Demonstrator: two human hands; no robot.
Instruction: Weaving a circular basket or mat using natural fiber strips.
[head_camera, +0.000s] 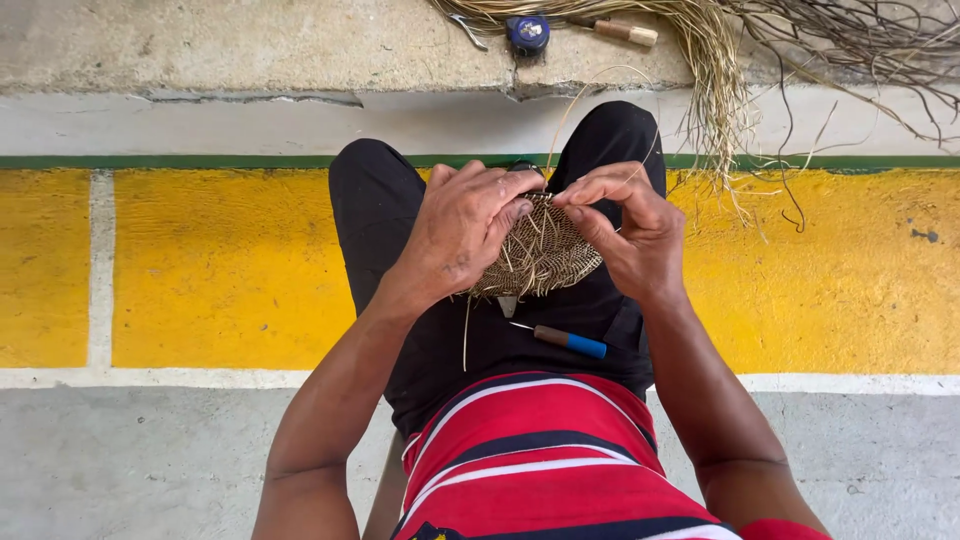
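A small woven piece of brown and tan fibre strands (540, 255) sits over my lap, held between both hands. My left hand (462, 225) grips its left edge with the fingers curled over the top. My right hand (628, 228) pinches a thin strand at the upper right edge of the weave. Loose strand ends stick out below the piece. An awl with a brown and blue handle (568, 341) lies on my black trousers just under the weave.
A bundle of loose straw and dark fibres (740, 60) spreads over the concrete ledge ahead, with a small blue round object (528, 32), a metal tool and a wooden-handled tool (625, 32) beside it. Yellow painted floor lies below the ledge.
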